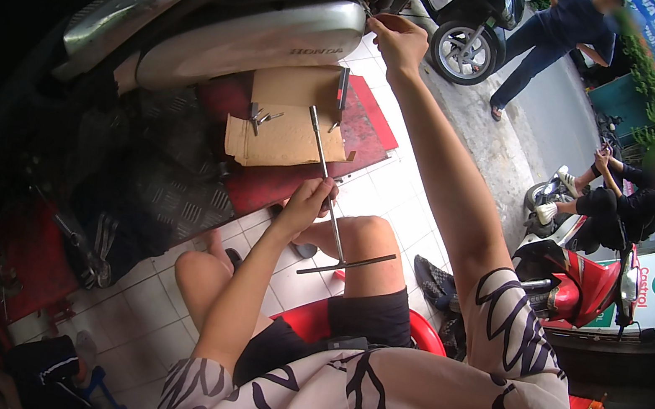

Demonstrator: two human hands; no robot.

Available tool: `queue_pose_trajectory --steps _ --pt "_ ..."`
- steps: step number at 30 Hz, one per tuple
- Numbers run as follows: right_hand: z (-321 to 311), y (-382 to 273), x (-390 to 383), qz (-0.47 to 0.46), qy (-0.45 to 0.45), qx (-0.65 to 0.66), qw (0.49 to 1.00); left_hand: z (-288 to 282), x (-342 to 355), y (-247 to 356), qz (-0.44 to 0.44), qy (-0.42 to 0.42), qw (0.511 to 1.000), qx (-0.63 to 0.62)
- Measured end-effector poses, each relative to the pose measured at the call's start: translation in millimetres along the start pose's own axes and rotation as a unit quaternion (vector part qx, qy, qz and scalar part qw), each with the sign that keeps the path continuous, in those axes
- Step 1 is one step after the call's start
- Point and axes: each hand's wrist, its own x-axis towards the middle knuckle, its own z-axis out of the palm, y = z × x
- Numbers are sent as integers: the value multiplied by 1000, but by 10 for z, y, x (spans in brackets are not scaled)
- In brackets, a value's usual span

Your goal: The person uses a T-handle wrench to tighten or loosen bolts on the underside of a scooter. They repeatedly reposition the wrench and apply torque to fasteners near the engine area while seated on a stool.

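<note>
My left hand [309, 204] is closed round the shaft of a T-handle wrench [335, 235]. The wrench's crossbar lies over my knee and its socket end points up at a piece of opened cardboard [286, 141]. With fingertips pinched together, my right hand [400, 44] reaches to the right end of a silver engine cover [258, 46] on a motorbike. What those fingertips hold, if anything, is too small to make out. Small metal parts [263, 117] rest on the cardboard below the cover.
A red platform [262, 186] carries the cardboard. Under me is a red plastic stool [429, 331] on white floor tiles. A person in dark clothes [570, 29] stands by a parked motorbike [465, 51]; another person [642, 196] sits near a red motorbike [578, 284] at right.
</note>
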Motion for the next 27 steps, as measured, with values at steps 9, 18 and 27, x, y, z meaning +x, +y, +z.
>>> queue_pose_trajectory --steps 9,18,27 --pt "-276 783 -712 153 -96 -42 983 -89 12 30 17 41 999 -10" --pt "-114 1066 -1336 94 -344 -153 922 -243 -24 31 25 38 999 -14" --pt "-1485 -155 -2403 -114 -437 -81 889 93 -230 515 117 25 988 96"
